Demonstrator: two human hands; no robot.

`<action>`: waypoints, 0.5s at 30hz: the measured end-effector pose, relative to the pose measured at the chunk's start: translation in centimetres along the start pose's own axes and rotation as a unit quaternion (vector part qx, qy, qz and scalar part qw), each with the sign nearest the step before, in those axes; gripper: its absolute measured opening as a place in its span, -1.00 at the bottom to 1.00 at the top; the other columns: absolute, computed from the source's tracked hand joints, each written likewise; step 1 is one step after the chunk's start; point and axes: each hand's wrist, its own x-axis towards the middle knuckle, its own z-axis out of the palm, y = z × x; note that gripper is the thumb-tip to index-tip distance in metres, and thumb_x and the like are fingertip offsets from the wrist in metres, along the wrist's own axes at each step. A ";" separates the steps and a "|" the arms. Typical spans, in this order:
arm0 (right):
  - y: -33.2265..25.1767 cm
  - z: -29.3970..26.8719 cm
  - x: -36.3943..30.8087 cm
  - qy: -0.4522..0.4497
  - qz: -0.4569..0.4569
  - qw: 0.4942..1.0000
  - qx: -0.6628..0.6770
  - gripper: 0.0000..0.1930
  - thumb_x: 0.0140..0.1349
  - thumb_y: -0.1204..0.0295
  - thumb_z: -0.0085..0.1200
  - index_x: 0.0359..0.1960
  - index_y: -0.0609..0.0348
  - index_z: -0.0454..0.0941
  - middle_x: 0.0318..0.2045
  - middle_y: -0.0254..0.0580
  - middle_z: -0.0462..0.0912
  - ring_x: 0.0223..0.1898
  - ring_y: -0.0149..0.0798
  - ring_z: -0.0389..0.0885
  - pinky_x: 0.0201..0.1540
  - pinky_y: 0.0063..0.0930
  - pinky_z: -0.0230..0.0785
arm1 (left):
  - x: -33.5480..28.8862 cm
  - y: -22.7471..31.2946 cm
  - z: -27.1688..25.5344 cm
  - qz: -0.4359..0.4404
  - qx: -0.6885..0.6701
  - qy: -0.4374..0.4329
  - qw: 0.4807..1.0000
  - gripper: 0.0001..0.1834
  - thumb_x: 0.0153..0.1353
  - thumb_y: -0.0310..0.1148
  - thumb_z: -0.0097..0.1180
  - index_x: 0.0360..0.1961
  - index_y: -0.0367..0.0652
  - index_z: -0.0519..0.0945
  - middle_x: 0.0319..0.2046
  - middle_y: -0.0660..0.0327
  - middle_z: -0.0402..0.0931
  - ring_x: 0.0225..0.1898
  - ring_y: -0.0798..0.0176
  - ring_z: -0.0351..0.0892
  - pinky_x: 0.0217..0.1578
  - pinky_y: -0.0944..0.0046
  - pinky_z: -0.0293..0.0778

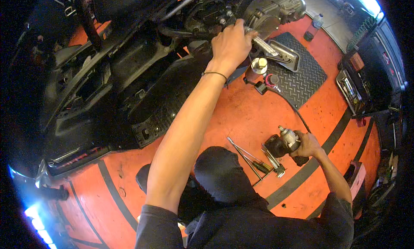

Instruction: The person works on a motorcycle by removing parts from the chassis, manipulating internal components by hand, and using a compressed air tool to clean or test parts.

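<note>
I take the black tread-plate mat (308, 79) as my reference. On the floor side nearer the wearer, below the mat, the right hand (307, 144) has its fingers wrapped about the rear of an impact wrench (290, 140), which it holds clear of the mat. The tool's metal nose points up and away from the wearer; no socket is evident on it.

To the upper left of the mat, the left hand (233, 44) is curled against the engine (263, 23), over the upper end of a bright metal bar (265, 46). I cannot tell whether the fingers are closed on that bar, nor whether the bar is loose or fixed. Its lower end reaches over the metal tray (295, 61) on the mat.

Handling assessment: I judge the impact wrench heavy for its size, rigid, and weighted toward the nose. I would hold it by the grip, palm behind the body, keeping fingers off the drive end. The bar I judge stiff, hard and possibly slippery if oiled; I would take it mid-length. Neither appears fragile. Loose hand tools (254, 158) lie below the mat, left of the wrench.
</note>
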 end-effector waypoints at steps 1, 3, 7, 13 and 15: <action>0.1 0.6 -1.2 -0.012 -0.005 1.000 -0.008 -0.13 -0.44 0.02 0.35 0.03 0.19 0.43 -0.35 0.09 0.64 -0.29 0.07 0.63 -0.18 -0.18 0.49 | -0.5 -0.4 0.5 -0.014 -0.028 -0.011 0.999 -0.48 0.17 0.02 0.06 -0.09 -0.26 0.49 -0.26 -0.18 0.56 -0.16 -0.23 0.54 -0.18 -0.11 0.44; -0.2 0.1 -2.7 -0.021 -0.016 0.999 0.018 -0.12 -0.45 0.05 0.37 0.03 0.20 0.42 -0.36 0.08 0.64 -0.30 0.08 0.63 -0.17 -0.18 0.49 | -0.4 -0.4 0.6 -0.018 -0.029 -0.003 0.999 -0.48 0.16 0.02 0.07 -0.16 -0.29 0.49 -0.29 -0.18 0.57 -0.17 -0.23 0.55 -0.19 -0.11 0.45; 1.9 0.3 -3.7 0.081 -0.097 0.984 0.127 -0.18 -0.44 0.09 0.51 -0.07 0.28 0.50 -0.41 0.08 0.64 -0.37 -0.04 0.65 -0.24 -0.29 0.47 | -0.2 0.8 1.0 0.016 -0.070 0.024 0.997 -0.52 0.14 0.00 0.12 -0.30 -0.31 0.49 -0.32 -0.16 0.57 -0.21 -0.24 0.55 -0.21 -0.11 0.45; -0.4 -8.0 -0.5 0.166 0.084 0.980 0.074 -0.70 0.05 0.33 0.26 -0.30 0.32 0.54 -0.57 -0.13 0.53 -0.60 -0.43 0.35 -0.54 -0.47 0.22 | -0.5 0.2 1.3 0.025 -0.094 0.024 0.995 -0.57 0.10 -0.08 0.19 -0.34 -0.32 0.50 -0.31 -0.15 0.54 -0.20 -0.23 0.53 -0.19 -0.06 0.43; -2.7 -8.8 0.3 0.198 0.044 0.972 0.117 -0.72 0.07 0.35 0.24 -0.31 0.31 0.52 -0.59 -0.17 0.49 -0.61 -0.43 0.34 -0.54 -0.46 0.22 | -1.3 -0.3 1.3 0.075 -0.100 0.083 0.989 -0.58 0.10 -0.10 0.19 -0.32 -0.31 0.51 -0.33 -0.13 0.53 -0.21 -0.21 0.51 -0.19 -0.04 0.42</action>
